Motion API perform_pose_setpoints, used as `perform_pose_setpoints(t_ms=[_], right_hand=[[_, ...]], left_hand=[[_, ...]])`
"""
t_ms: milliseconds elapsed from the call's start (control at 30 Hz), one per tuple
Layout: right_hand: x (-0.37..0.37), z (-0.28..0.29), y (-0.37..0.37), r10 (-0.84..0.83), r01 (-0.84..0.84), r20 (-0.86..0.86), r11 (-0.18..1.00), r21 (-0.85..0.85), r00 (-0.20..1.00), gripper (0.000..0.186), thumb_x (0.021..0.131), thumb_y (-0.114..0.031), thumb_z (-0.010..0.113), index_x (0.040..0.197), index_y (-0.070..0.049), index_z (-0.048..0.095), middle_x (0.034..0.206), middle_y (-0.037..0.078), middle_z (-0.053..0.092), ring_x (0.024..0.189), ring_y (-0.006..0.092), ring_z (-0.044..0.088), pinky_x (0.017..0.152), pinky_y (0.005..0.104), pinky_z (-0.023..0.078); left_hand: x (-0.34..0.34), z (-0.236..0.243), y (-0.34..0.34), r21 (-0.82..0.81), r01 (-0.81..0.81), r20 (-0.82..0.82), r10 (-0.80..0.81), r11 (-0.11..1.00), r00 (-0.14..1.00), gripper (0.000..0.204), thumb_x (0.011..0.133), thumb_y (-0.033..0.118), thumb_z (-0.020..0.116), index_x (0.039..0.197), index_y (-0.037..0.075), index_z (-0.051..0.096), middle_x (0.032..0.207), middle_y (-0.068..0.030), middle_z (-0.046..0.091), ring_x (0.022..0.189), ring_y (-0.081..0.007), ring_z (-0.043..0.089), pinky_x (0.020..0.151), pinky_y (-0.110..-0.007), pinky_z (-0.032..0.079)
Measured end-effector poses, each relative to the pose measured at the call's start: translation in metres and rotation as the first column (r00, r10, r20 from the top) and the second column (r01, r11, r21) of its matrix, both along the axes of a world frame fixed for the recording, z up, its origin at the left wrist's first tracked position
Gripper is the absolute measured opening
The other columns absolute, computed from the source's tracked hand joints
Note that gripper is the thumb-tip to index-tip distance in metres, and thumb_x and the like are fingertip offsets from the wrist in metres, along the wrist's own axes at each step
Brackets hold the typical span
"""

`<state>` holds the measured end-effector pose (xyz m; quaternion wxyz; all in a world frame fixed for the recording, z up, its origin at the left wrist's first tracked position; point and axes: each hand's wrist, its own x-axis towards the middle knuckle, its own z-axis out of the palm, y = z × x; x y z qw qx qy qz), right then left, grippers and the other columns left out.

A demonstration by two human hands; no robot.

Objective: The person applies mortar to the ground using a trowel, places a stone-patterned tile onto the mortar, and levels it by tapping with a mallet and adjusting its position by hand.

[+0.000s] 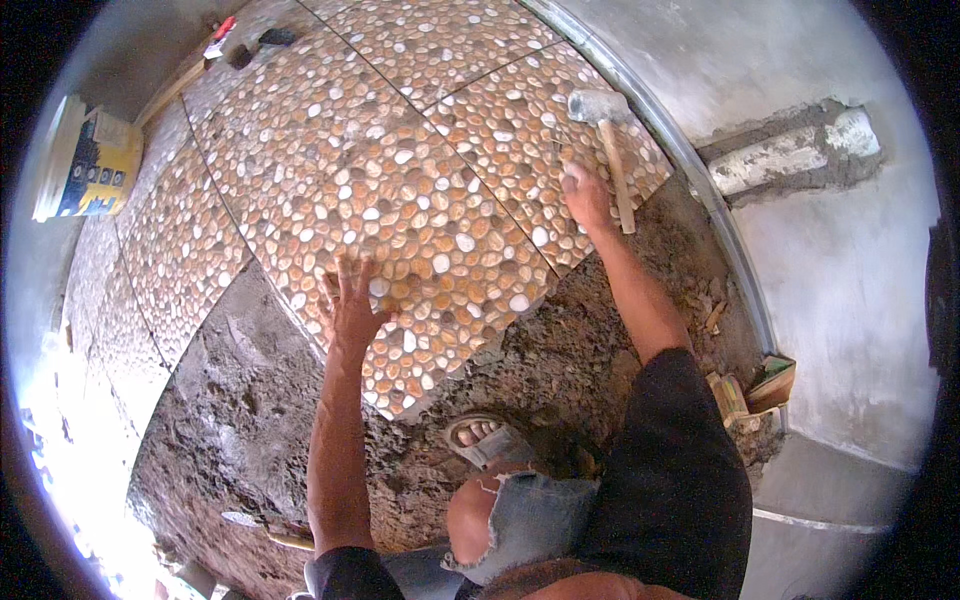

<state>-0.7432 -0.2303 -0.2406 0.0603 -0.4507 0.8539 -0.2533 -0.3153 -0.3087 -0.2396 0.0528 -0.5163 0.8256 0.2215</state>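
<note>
My left hand [348, 305] lies with spread fingers on a pebble-patterned tile [440, 260], near its edge. My right hand [585, 190] has bent, close fingers on the tiles farther right; whether they pinch anything is too small to make out. Just right of it lies a rubber mallet [600, 108] with a pale head and wooden handle, apparently not in my grip. The tiles border rough, dark mortar bed [220, 390], where my sandaled foot [475, 438] rests below the hands.
A yellow-labelled bucket [100, 160] stands at the left, beside a wooden strip [170, 95]. Small red and dark objects [275, 37] lie at the back. A trowel [290, 540] is at lower left. A grey wall [830, 300] with a patched-in pipe [770, 165] bounds the right, above some scraps [760, 390].
</note>
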Motion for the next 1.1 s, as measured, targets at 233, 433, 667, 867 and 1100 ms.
perform_pose_setpoints(t_ms=[233,433,667,867,1100], right_hand=[[-0.052,-0.018,-0.073,0.048,0.058,-0.313,0.945,0.320,0.948,0.030,0.088,-0.019,0.052,0.115,-0.011,0.063,0.111,0.021,0.061,0.101,0.0400,0.058,0.087,0.0477,0.048],[-0.041,-0.009,-0.079,0.111,-0.130,-0.472,0.992,-0.007,0.874,0.015,0.085,-0.011,0.056,0.099,-0.005,0.060,0.107,0.018,0.060,0.098,0.0402,0.058,0.082,0.0471,0.047],[0.065,0.002,-0.165,0.321,-0.171,0.552,0.937,-0.306,0.770,0.033,0.083,-0.030,0.066,0.102,-0.003,0.064,0.092,0.015,0.068,0.084,0.0293,0.066,0.078,0.0386,0.050],[0.141,0.004,-0.249,0.422,-0.403,0.283,0.907,-0.125,0.861,0.025,0.086,-0.021,0.058,0.104,-0.006,0.066,0.096,0.016,0.069,0.089,0.0312,0.066,0.078,0.0417,0.051],[0.113,0.023,-0.273,0.599,-0.550,-0.099,0.779,0.301,0.795,0.019,0.087,-0.012,0.055,0.100,-0.008,0.069,0.099,0.019,0.067,0.094,0.0353,0.064,0.081,0.0443,0.050]], left_hand=[[-0.002,-0.001,-0.002,0.039,-0.039,0.023,0.038,0.998,0.999,0.104,0.060,0.044,0.085,0.146,0.035,0.028,0.158,-0.0097,0.009,0.142,-0.0454,0.008,0.104,-0.071,0.020],[0.002,0.004,-0.002,0.037,-0.030,0.040,0.028,0.999,0.999,0.102,0.061,0.041,0.085,0.146,0.033,0.029,0.157,-0.0111,0.007,0.141,-0.0468,0.009,0.104,-0.071,0.021],[0.004,0.006,-0.002,0.037,-0.029,0.039,0.027,0.999,0.999,0.097,0.065,0.041,0.083,0.145,0.032,0.029,0.157,-0.0124,0.007,0.139,-0.0515,0.011,0.103,-0.072,0.022],[0.013,0.012,-0.002,0.079,-0.039,0.138,0.027,0.996,0.990,0.105,0.065,0.043,0.083,0.148,0.031,0.022,0.157,-0.0110,0.004,0.141,-0.0469,0.007,0.105,-0.069,0.023],[0.009,0.000,-0.002,0.068,-0.019,0.102,0.012,0.998,0.995,0.107,0.065,0.043,0.084,0.149,0.031,0.019,0.157,-0.0108,0.004,0.140,-0.0484,0.007,0.104,-0.071,0.023]])
